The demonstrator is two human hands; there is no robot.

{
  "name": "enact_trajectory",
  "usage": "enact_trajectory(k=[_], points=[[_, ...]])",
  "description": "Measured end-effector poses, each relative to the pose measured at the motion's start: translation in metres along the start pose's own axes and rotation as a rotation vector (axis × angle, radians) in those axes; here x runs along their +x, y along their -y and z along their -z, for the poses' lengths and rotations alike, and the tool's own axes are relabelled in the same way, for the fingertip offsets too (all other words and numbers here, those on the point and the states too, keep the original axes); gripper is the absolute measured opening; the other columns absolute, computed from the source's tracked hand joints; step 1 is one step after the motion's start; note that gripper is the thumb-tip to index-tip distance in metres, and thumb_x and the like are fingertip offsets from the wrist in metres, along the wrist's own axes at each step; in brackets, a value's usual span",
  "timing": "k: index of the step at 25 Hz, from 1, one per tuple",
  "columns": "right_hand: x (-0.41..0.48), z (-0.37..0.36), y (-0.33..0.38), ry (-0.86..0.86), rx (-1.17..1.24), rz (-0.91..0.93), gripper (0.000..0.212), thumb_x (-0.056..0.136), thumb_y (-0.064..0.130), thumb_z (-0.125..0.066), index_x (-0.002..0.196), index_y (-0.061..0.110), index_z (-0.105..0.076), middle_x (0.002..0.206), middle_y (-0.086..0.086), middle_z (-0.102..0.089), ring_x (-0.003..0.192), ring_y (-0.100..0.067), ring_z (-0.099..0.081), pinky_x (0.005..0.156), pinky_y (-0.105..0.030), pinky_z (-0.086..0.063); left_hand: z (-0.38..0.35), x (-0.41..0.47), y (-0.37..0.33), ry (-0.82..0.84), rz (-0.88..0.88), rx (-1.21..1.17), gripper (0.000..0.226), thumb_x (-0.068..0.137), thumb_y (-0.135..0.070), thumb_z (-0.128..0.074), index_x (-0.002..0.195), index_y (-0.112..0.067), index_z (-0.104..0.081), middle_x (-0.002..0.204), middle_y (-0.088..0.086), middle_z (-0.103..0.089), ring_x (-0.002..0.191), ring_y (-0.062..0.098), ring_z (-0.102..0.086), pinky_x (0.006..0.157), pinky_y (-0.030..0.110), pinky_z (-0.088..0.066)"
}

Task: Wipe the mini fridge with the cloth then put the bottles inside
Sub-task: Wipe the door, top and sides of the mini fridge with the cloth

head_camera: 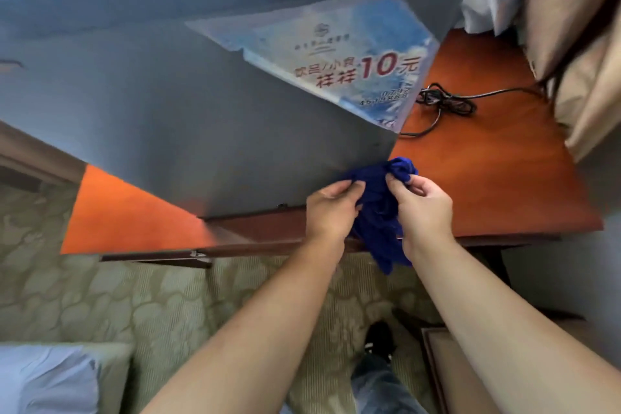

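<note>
Head view shows the left hand (331, 208) and right hand (425, 208) each pinching the bunched blue cloth (379, 222) at the near corner of the grey mini fridge (168, 118) on the desk (487, 161); wiping looks barely begun, and no bottles are visible, so loading is not yet done.

A hotel room is suggested by the priced snack sticker (336, 57) on the mini fridge (134, 104), the wooden desk (487, 161), patterned carpet (100, 296) and curtains (571, 27).

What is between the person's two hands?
A bunched blue cloth, pinched by the left hand and right hand, seen in the head view.
</note>
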State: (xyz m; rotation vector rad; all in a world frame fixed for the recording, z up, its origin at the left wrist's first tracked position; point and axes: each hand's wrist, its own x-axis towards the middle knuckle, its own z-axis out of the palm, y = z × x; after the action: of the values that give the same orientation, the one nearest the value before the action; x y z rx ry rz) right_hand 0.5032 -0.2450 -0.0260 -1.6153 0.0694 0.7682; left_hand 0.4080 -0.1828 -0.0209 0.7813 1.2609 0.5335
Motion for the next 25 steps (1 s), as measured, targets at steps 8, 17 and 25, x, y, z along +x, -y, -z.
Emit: enact_trajectory(k=[8, 17, 25], points=[[-0.071, -0.023, 0.089, 0.21, 0.145, 0.02, 0.019, 0.077, 0.016, -0.085, 0.084, 0.011, -0.068, 0.091, -0.016, -0.076, 0.095, -0.038, -0.073, 0.087, -0.054, -0.059, 0.029, -0.08, -0.1, -0.079, -0.232, -0.026, 0.023, 0.089, -0.016, -0.078, 0.11, -0.007, -0.076, 0.088, 0.003, -0.077, 0.062, 0.003, -0.067, 0.054, 0.013, -0.051], [-0.191, -0.093, 0.168, 0.272, 0.179, 0.402, 0.022, 0.079, 0.021, -0.085, 0.094, 0.015, -0.071, 0.091, -0.003, -0.076, 0.093, -0.023, -0.074, 0.092, -0.046, -0.059, 0.123, -0.167, -0.212, 0.015, -0.596, -0.099, 0.012, 0.091, -0.017, -0.076, 0.101, -0.011, -0.078, 0.083, -0.002, -0.08, 0.061, 0.002, -0.07, 0.053, 0.011, -0.049], [-0.296, -0.153, 0.182, 0.37, -0.299, 1.016, 0.062, 0.087, 0.024, -0.072, 0.145, 0.026, -0.049, 0.143, 0.004, -0.053, 0.132, -0.01, -0.051, 0.112, -0.036, -0.043, 0.215, -0.209, -0.27, 0.31, -0.938, 0.258, 0.04, 0.091, -0.002, -0.058, 0.115, -0.032, -0.069, 0.11, -0.004, -0.078, 0.106, 0.015, -0.073, 0.093, 0.038, -0.06]])
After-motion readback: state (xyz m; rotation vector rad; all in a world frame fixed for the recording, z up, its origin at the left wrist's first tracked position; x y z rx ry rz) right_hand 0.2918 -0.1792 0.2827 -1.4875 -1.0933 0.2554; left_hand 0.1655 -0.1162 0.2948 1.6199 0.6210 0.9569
